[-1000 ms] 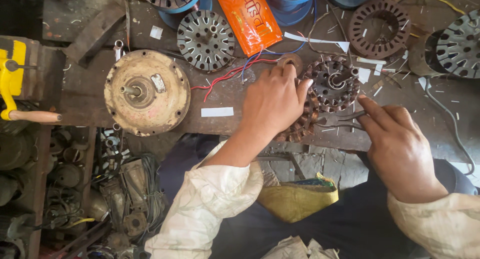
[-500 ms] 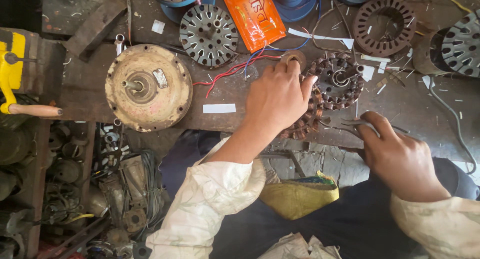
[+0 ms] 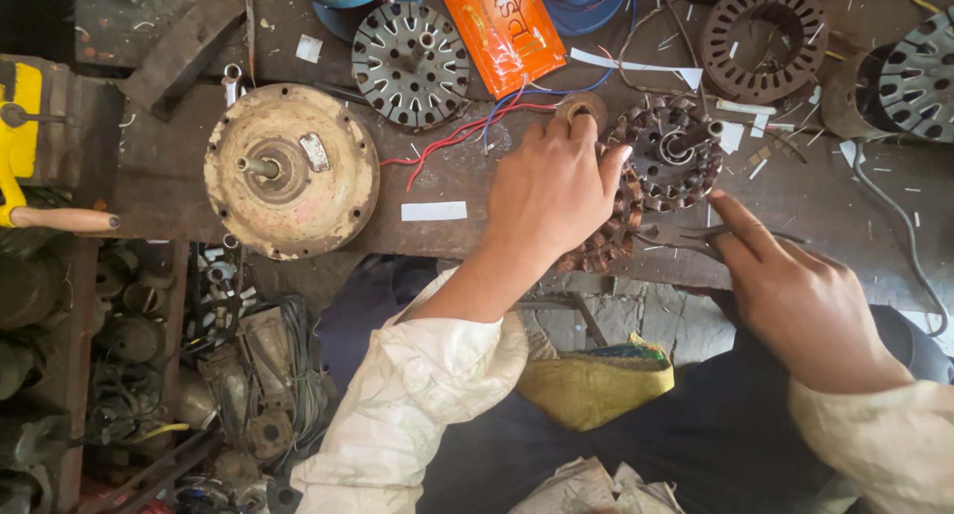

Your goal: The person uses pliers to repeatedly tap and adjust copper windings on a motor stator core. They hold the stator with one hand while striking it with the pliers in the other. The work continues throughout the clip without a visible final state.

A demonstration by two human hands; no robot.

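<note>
left hand (image 3: 556,191) lay flat, palm down, gripping stator (image 3: 661,166) by its rim on bench (image 3: 467,176). right hand (image 3: 795,295) just beside it, pinching pliers (image 3: 686,238) toward the rim. copper windings in place; red and blue leads (image 3: 467,131) loose beyond the left hand.

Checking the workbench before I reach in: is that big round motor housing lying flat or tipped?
Flat: the round motor housing rests on the bench, its shaft pointing up at the camera.
</note>
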